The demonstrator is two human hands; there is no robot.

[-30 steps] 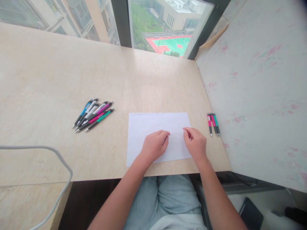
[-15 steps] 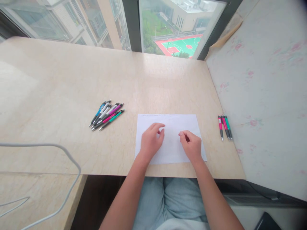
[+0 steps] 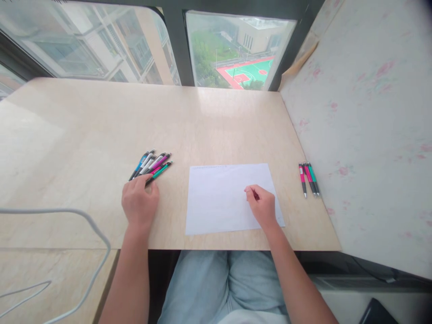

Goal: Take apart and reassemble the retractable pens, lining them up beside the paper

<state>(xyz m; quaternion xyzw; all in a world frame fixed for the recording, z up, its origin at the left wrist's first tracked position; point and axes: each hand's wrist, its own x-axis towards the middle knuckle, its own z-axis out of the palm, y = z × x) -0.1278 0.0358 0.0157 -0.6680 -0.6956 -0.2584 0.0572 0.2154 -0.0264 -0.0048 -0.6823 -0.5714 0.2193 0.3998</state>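
Observation:
My left hand [image 3: 140, 200] is at the near end of a loose pile of pens [image 3: 151, 164], its thumb apart from its fingers. A green pen [image 3: 162, 171] runs down toward the gap between thumb and fingers; the fingertips are partly hidden, and none of the pens looks lifted. The pile has blue, silver, purple, pink and green barrels with black grips. Over the right part of a white paper sheet [image 3: 216, 202] is my right hand [image 3: 262, 203], its fingers curled closed with nothing showing in them.
Several pink and green pens [image 3: 308, 180] lie side by side at the desk's right edge, near a flower-patterned wall [image 3: 367, 148]. A grey cable [image 3: 97, 229] loops over the left front of the desk [image 3: 216, 121]. Windows stand behind the desk.
My left hand has moved left from above the paper to the pile of pens. My right hand stays curled over the paper. The view has shifted a little.

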